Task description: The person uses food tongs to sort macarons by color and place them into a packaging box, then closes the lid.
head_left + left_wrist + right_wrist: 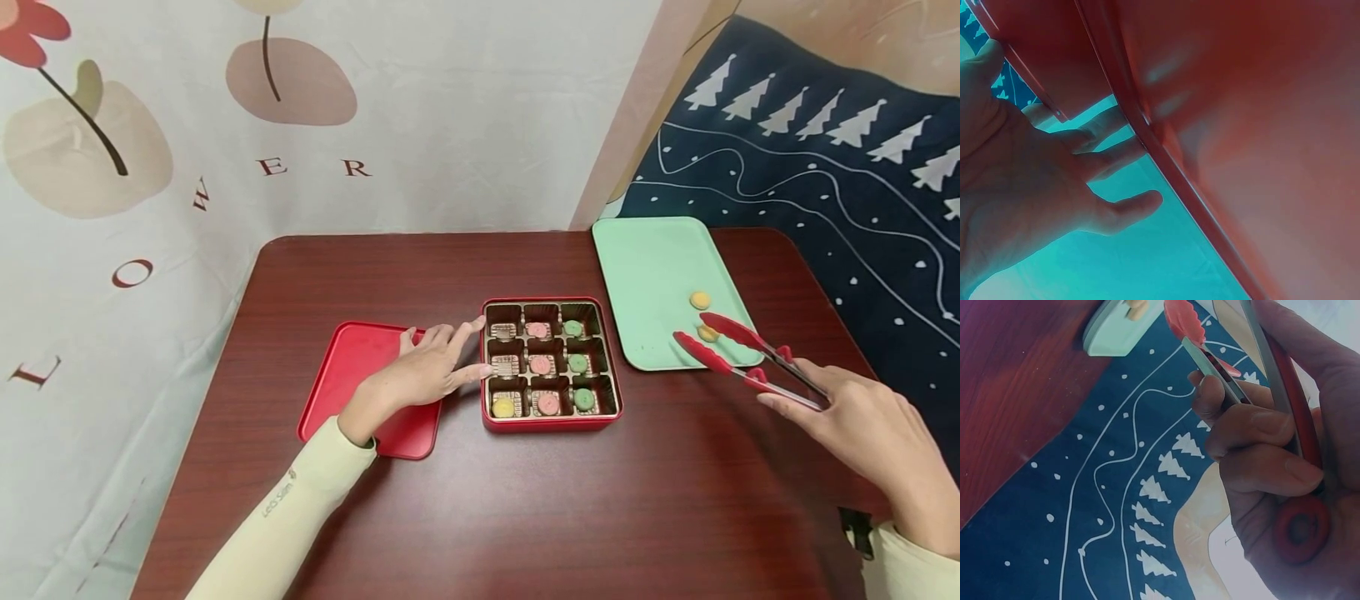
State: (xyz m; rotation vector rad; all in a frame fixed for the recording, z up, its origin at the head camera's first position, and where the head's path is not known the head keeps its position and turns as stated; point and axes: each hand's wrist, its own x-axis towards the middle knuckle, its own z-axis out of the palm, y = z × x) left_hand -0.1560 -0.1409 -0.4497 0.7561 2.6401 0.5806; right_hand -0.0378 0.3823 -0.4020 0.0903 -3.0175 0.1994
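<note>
My left hand reaches over a red lid, its thumb and a finger stretched to the left rim of a red box. Inside the box, a brown compartment insert holds a yellow macaron at front left, a middle column of pink macarons and a right column of green ones. My right hand grips red-tipped tongs, also seen in the right wrist view. Their spread tips stand over the front right of a mint tray, with one yellow macaron between them.
Another yellow macaron lies on the tray just behind the tongs. Everything stands on a dark red-brown table. A pale printed cloth hangs along the back, and a navy cloth with white trees lies beyond the right edge.
</note>
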